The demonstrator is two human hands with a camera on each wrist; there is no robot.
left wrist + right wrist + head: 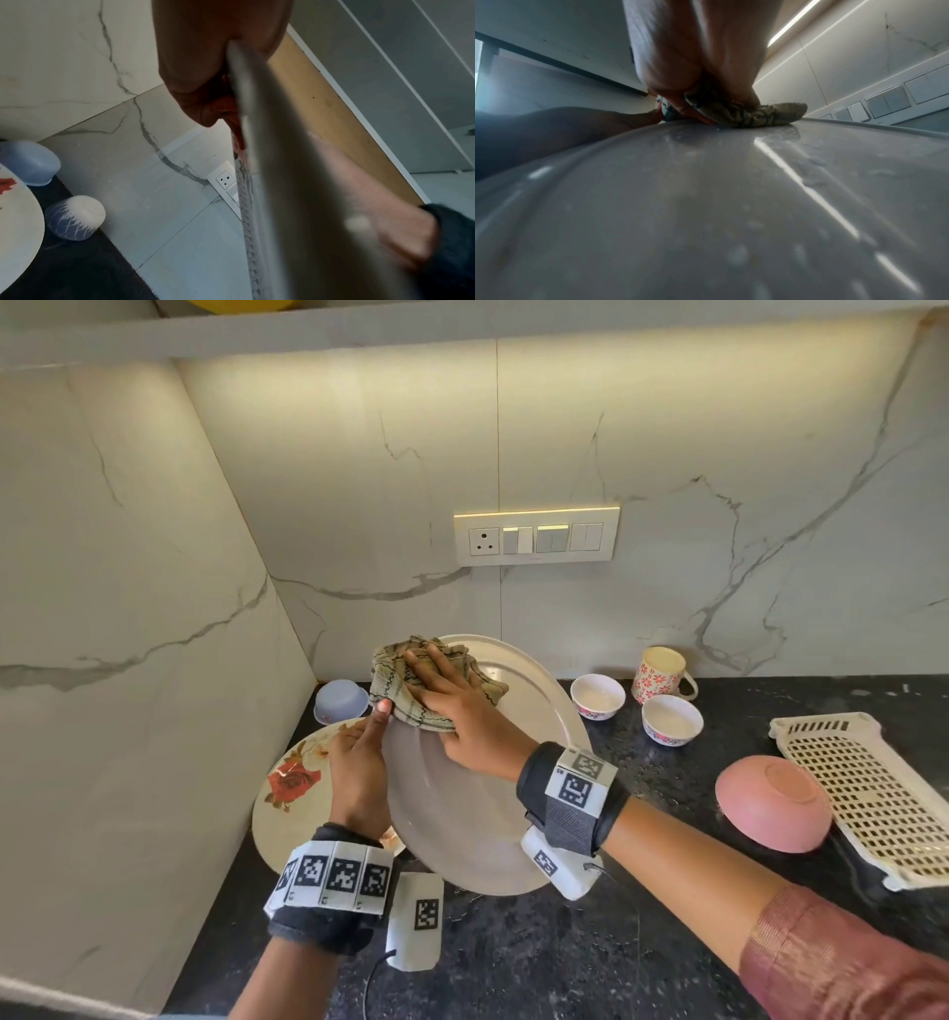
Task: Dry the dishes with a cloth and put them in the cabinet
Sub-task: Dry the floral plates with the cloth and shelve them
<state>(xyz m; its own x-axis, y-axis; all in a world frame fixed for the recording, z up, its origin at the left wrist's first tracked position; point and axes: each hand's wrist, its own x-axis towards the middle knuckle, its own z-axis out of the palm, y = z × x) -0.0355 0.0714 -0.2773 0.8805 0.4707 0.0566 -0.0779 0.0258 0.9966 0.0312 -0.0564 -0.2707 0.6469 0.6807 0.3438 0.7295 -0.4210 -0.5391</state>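
Note:
A large plain white plate (462,819) is held tilted above the counter. My left hand (377,719) grips its left rim, thumb on the upper face; the left wrist view shows that hand (203,77) clamped on the plate's edge (295,162). A bunched beige checked cloth (393,683) lies on the plate's far left part. My right hand (441,693) covers the cloth and presses it down. In the right wrist view the right hand (693,67) pinches the cloth (759,115) between thumb and fingers on the wet plate (706,203).
A rose-patterned plate (295,788) lies on the black counter under my left hand, with a blue bowl (341,698) behind it. To the right stand two small white bowls (598,695), a flowered mug (660,672), an upturned pink bowl (773,801) and a cream slotted tray (873,793).

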